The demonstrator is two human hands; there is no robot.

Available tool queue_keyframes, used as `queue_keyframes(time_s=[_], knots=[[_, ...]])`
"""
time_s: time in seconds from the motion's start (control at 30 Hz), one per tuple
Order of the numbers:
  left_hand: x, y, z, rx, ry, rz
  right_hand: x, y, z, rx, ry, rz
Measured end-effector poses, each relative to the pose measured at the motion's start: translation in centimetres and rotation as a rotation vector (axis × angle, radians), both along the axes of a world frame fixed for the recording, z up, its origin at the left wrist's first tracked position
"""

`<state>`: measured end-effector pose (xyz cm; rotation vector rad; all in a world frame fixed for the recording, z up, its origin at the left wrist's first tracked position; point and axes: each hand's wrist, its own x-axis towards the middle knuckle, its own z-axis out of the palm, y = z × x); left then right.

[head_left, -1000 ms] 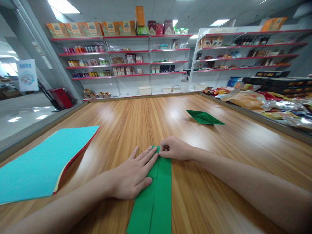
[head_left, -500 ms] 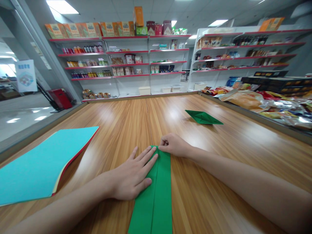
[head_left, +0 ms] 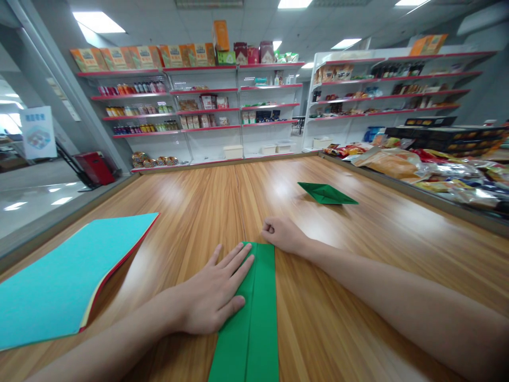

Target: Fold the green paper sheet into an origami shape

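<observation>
A long strip of folded green paper [head_left: 260, 318] lies flat on the wooden table, with a seam running lengthwise along its middle. My left hand [head_left: 214, 289] rests on its left side, fingers spread and laid flat across the far end. Just beyond the far right corner of the paper, my right hand [head_left: 284, 233] is curled into a loose fist. Nothing shows between its fingers. Farther off on the right sits a folded green paper boat-like shape [head_left: 328, 193].
A stack of coloured paper sheets [head_left: 75, 276], light blue on top, lies on the left of the table [head_left: 191, 212]. Packaged snacks [head_left: 397, 162] lie beyond the right edge. Stocked shelves [head_left: 207, 106] stand behind, and a red cart [head_left: 94, 168] is at the left.
My right hand has lifted off the paper's far end and now sits slightly beyond it. My left hand stays flat on the paper. The camera view has shifted slightly.
</observation>
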<state>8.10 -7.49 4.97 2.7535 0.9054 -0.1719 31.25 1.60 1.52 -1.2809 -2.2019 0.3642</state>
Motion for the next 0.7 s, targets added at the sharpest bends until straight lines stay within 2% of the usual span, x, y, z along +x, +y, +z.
queue_keyframes(time_s=[0.13, 0.33, 0.6, 0.7], knots=[[0.1, 0.0, 0.0, 0.006, 0.004, 0.004, 0.2, -0.7, 0.0, -0.011, 0.017, 0.098], [-0.4, 0.3, -0.7, 0.030, 0.008, 0.005, -1.0, -1.9, -0.2, 0.012, -0.025, 0.339], [-0.5, 0.5, -0.7, 0.025, 0.005, 0.004, -2.0, -3.6, 0.3, -0.008, -0.050, 0.607], [-0.6, 0.4, -0.8, 0.026, 0.011, 0.003, -2.4, -4.0, 0.2, -0.040, -0.035, 0.648]])
